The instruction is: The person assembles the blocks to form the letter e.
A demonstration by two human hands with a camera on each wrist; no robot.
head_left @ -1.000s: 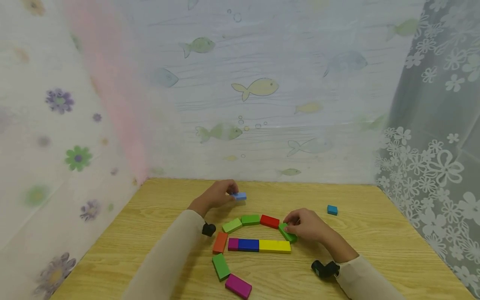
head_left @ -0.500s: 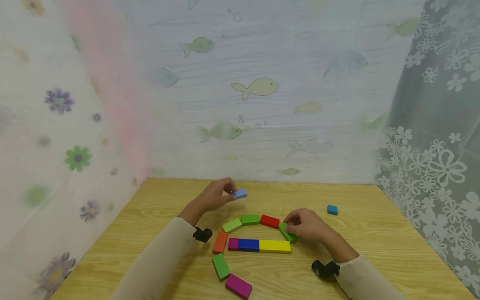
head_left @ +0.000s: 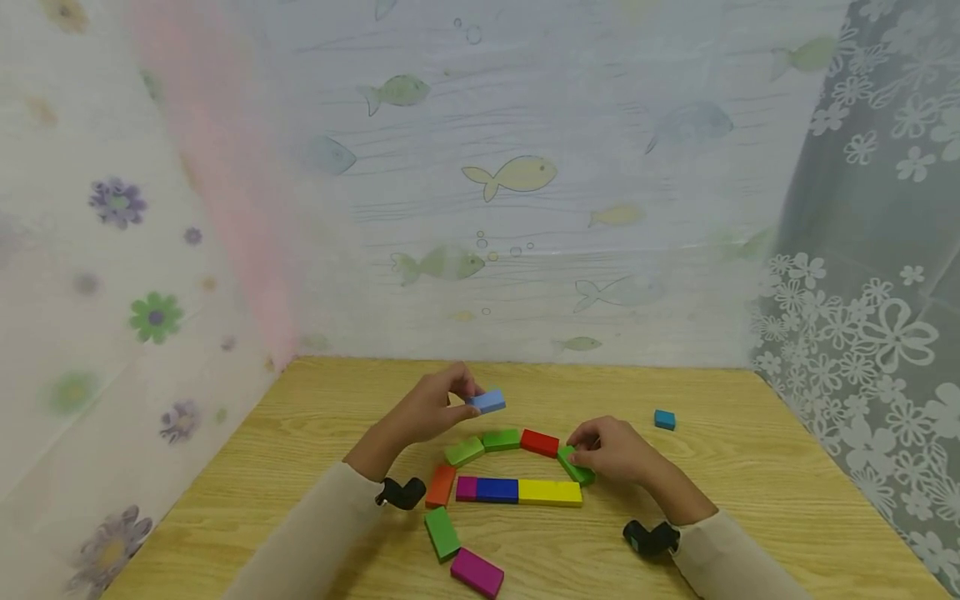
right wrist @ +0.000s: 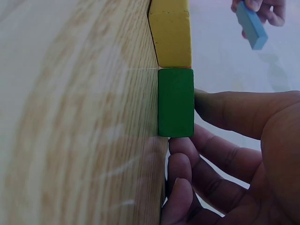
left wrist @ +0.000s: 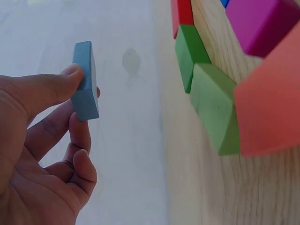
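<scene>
My left hand (head_left: 427, 410) pinches a light blue block (head_left: 489, 402) between thumb and fingers, raised above the table behind the arc of blocks. The left wrist view shows the same light blue block (left wrist: 85, 79) with the thumb across its face. My right hand (head_left: 611, 450) holds a green block (head_left: 576, 467) at the right end of the arc, thumb and fingers at its sides. Beside that block sits a red block (head_left: 540, 443), followed leftward by a green block (head_left: 501, 440), a light green block (head_left: 465, 451) and an orange block (head_left: 440, 486).
Inside the arc lies a straight row: a small magenta block (head_left: 467, 488), a blue block (head_left: 497, 490) and a yellow block (head_left: 550, 493). Lower left are another green block (head_left: 442, 534) and a magenta block (head_left: 477, 572). A small blue block (head_left: 664, 419) lies apart at right.
My left hand, with the light blue block in its fingers, has shifted slightly right and toward me, its forearm swinging lower. My right hand stays on the green block.
</scene>
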